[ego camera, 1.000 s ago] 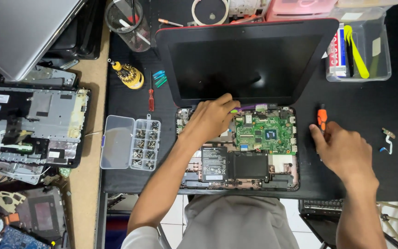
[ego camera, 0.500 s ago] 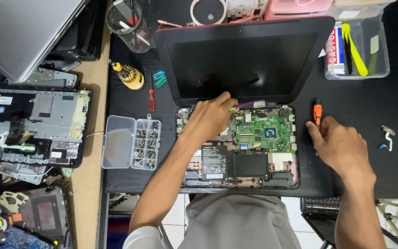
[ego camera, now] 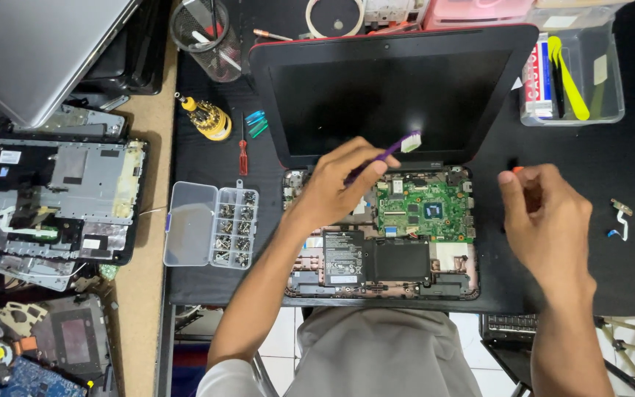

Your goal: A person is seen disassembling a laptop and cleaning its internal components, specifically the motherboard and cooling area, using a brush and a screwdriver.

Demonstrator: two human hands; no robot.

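An opened laptop [ego camera: 380, 242] lies on the black desk [ego camera: 611, 257] in front of the seated person, its bottom cover off so the green circuit board [ego camera: 424, 208] and the black battery [ego camera: 376, 259] show. Its dark screen [ego camera: 395, 95] is folded flat back, away from the person.

The left hand [ego camera: 336, 187] hovers over the upper left part of the laptop's open base, its grip closed around a purple toothbrush [ego camera: 391, 151]. The brush slants up and to the right from the fingers, and its white bristle head sits over the lower edge of the screen, just above the circuit board.

The right hand [ego camera: 545, 217] is over the desk just to the right of the laptop, fingers curled loosely around the handle of an orange screwdriver [ego camera: 517, 170]; only the orange tip shows above the fingers, so I cannot tell how firmly it is gripped.

Left of the laptop stands a clear compartment box of screws [ego camera: 213, 224] with its lid open. Further up on that side lie a small red screwdriver [ego camera: 243, 147] and a yellow bit holder [ego camera: 207, 117], with a mesh pen cup [ego camera: 207, 33] near the screen's far corner. Right of the screen sits a clear plastic tub [ego camera: 604, 95] holding a yellow pry tool.
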